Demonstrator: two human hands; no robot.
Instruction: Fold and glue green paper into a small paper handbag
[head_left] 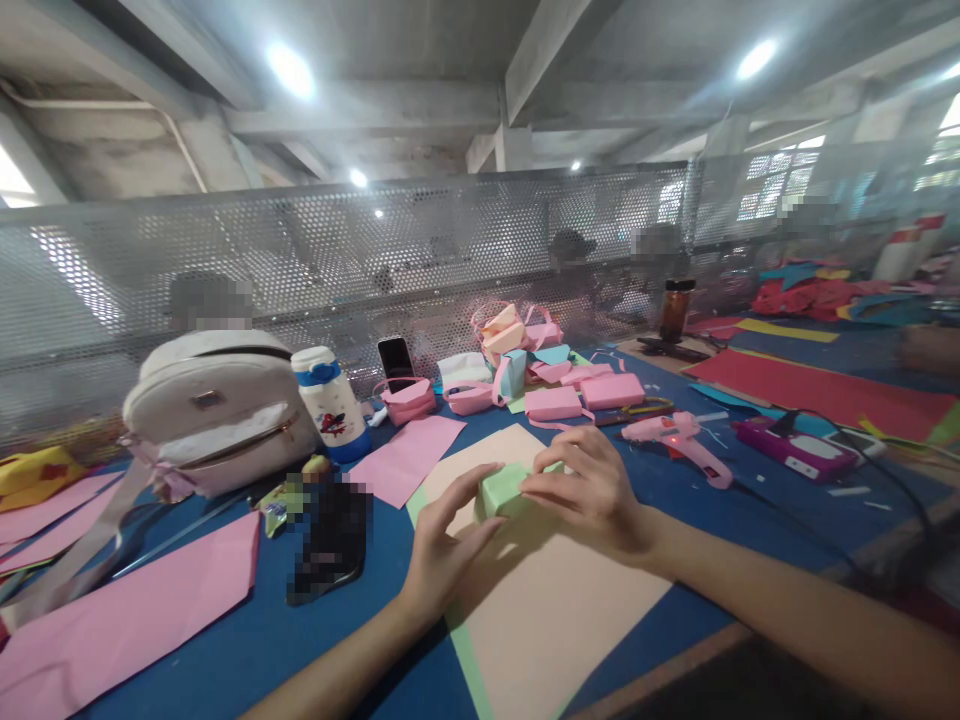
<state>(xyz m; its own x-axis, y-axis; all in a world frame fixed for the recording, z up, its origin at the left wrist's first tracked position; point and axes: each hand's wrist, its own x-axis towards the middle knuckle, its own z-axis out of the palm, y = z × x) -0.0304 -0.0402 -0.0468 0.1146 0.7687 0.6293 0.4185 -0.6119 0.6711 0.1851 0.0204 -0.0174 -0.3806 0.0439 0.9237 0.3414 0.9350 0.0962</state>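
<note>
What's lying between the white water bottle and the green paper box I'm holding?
A flat pink paper sheet lies on the blue table between the bottle and the green box, as the head view shows.

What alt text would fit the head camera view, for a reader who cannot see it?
The left hand and the right hand hold a small green paper box over a peach paper sheet on a blue table. Behind lie a pink glue gun, pink paper boxes and a white backpack.
</note>
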